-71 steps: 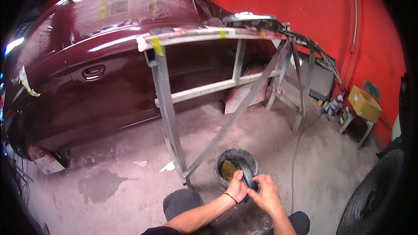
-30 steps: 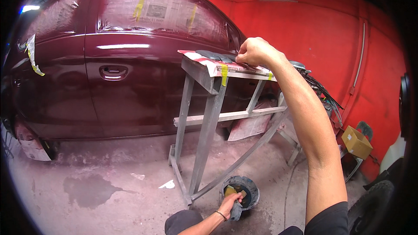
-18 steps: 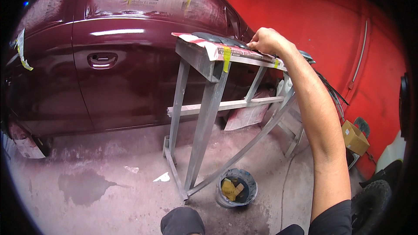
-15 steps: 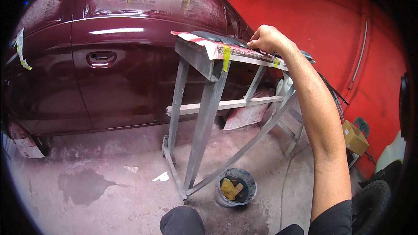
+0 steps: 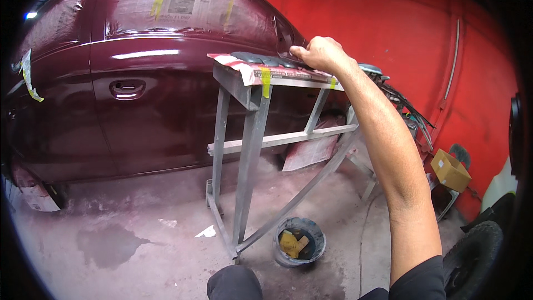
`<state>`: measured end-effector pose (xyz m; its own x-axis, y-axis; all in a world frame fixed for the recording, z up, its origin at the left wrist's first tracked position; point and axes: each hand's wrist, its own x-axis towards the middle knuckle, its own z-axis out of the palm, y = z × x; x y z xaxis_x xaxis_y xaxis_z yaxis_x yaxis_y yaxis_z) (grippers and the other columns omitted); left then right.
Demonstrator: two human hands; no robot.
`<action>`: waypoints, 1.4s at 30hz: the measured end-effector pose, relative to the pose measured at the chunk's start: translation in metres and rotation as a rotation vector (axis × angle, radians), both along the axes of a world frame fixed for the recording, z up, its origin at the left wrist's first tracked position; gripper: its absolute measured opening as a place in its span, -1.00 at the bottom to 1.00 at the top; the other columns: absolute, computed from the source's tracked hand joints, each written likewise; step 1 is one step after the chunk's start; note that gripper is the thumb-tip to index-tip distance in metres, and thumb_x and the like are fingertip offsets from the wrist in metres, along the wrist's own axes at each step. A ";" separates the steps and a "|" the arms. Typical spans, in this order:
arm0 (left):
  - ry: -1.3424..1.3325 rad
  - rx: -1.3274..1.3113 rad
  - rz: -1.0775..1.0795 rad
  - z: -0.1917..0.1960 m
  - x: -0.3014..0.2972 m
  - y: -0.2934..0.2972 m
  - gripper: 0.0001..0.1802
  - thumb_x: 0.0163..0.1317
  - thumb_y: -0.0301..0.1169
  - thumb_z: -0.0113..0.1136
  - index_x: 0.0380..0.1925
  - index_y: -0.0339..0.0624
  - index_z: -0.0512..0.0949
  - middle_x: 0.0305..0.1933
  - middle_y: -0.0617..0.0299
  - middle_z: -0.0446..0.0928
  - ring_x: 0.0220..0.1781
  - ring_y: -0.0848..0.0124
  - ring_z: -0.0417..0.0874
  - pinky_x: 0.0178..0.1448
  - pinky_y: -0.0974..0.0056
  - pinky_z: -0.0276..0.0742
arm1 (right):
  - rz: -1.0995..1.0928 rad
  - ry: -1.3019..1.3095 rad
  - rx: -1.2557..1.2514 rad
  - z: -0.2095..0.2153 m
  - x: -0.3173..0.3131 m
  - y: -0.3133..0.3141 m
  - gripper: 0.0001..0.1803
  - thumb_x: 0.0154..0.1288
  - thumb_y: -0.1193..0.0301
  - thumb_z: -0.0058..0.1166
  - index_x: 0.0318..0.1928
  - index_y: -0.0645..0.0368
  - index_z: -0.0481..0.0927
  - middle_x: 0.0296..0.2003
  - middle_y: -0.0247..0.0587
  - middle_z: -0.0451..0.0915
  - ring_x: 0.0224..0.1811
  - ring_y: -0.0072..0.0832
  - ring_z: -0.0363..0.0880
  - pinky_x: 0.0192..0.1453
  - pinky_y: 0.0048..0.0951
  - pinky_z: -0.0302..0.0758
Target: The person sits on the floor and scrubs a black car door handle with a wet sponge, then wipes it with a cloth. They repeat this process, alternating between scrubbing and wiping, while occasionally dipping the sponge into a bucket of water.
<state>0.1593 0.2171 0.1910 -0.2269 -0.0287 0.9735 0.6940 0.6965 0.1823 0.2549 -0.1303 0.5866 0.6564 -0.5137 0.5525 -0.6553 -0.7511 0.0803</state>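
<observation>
My right hand (image 5: pixel 319 54) reaches up and forward, fingers curled over the edge of a dark car part (image 5: pixel 258 58). That part lies on paper taped with yellow tape across the top of a grey metal stand (image 5: pixel 250 133). My left hand is out of sight. On the floor by the stand's foot sits a dark bucket (image 5: pixel 319 237) holding a yellow sponge (image 5: pixel 288 243) and a small block. My knee (image 5: pixel 233 284) shows at the lower edge.
A maroon car (image 5: pixel 139 128) with paper-masked windows (image 5: pixel 183 3) fills the left, just behind the stand. A red wall is at the right, with a cardboard box (image 5: pixel 451 169) on a stool, cables and a tyre (image 5: pixel 477 250). A wet patch (image 5: pixel 111 244) marks the concrete floor.
My left hand has left the bucket and gone out of view. My right hand rose from the bucket to the stand's top and stays there. The view has risen.
</observation>
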 end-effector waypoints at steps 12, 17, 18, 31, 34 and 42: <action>-0.081 -0.012 -0.031 0.004 0.022 0.038 -0.80 0.50 -0.45 0.35 -0.14 -0.45 0.75 -0.09 -0.21 0.77 -0.08 -0.18 0.82 -0.14 -0.08 0.74 | -0.016 -0.022 0.020 -0.007 0.024 -0.027 -0.66 0.47 0.34 0.16 0.12 -0.02 0.87 0.06 -0.04 0.84 0.16 -0.18 0.81 0.32 -0.13 0.68; -0.185 0.536 -0.213 -0.033 0.034 0.046 -0.59 0.38 -0.22 0.55 -0.03 -0.41 0.79 -0.06 -0.11 0.76 -0.15 0.08 0.78 -0.12 0.10 0.65 | -0.148 0.102 0.055 -0.002 0.030 -0.030 -0.68 0.56 0.22 0.18 0.12 0.01 0.86 0.03 -0.01 0.84 0.14 -0.15 0.82 0.27 -0.12 0.70; -0.146 0.802 -0.086 -0.030 0.036 0.065 -0.62 0.45 -0.25 0.47 -0.11 -0.46 0.80 -0.11 -0.12 0.79 -0.20 0.11 0.80 -0.18 0.13 0.65 | -0.180 0.079 0.147 0.001 0.024 -0.017 -0.66 0.58 0.14 0.21 0.13 0.02 0.85 -0.05 -0.03 0.85 0.01 -0.17 0.84 0.14 -0.13 0.72; -0.085 1.426 0.281 -0.001 0.017 0.005 -0.66 0.66 -0.33 0.15 0.11 -0.38 0.75 -0.13 0.17 0.78 -0.42 0.61 0.48 -0.32 0.45 0.38 | 0.104 -0.239 -0.408 -0.007 -0.030 -0.011 -0.75 0.43 0.25 0.25 -0.15 0.13 0.86 -0.13 0.13 0.81 -0.02 0.12 0.81 0.15 0.04 0.74; -0.131 1.353 0.484 0.041 0.007 -0.009 -0.63 0.59 -0.27 0.22 0.13 -0.35 0.74 -0.21 0.31 0.70 -0.37 0.62 0.46 -0.28 0.43 0.38 | 0.244 -0.397 -0.426 -0.006 -0.110 -0.002 -0.59 0.57 0.06 0.16 0.00 0.12 0.84 -0.12 0.09 0.80 -0.05 0.05 0.81 0.08 -0.06 0.69; 0.130 1.564 0.660 0.038 0.024 -0.010 -0.66 0.53 -0.23 0.28 0.05 -0.29 0.72 -0.36 0.44 0.50 -0.40 0.59 0.43 -0.27 0.42 0.37 | 0.307 -0.913 0.290 -0.216 -0.269 0.055 -0.57 0.67 0.14 0.18 0.12 0.32 0.76 -0.24 -0.39 0.73 -0.16 -0.64 0.62 0.08 -0.52 0.51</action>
